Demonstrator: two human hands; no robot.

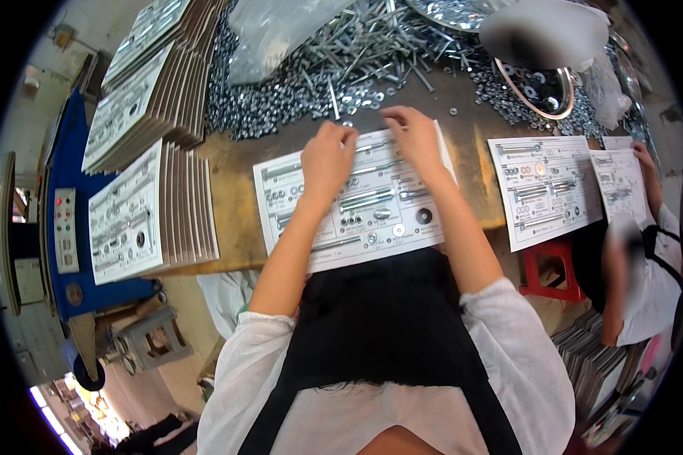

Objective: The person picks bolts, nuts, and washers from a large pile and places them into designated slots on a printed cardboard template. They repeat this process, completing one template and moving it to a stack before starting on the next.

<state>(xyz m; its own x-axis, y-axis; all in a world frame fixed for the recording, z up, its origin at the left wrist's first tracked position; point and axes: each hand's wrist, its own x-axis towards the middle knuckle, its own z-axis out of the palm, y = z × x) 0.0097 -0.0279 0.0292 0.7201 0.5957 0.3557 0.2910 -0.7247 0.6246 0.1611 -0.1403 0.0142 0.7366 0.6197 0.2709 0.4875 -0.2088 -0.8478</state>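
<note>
A white printed card [387,220] with bolts, washers and other small fittings on it lies in front of me at the table's near edge. My left hand [330,159] is over its upper middle, fingers curled in and closed; what they hold, if anything, is hidden. To the right, my right hand [416,140] reaches over the card's top edge with bent fingers drawn together, pointing left, and I cannot make out anything in them. Just beyond the fingertips are loose washers [364,98] and a bolt [334,98] from the heap.
Stacks of similar cards [125,216] stand at the left. A large heap of bolts [357,49] and nuts [258,106] covers the table's far side, beside a clear plastic bag [273,38]. At right are another card [546,186], a bowl of washers [539,91] and a co-worker's hand [645,163].
</note>
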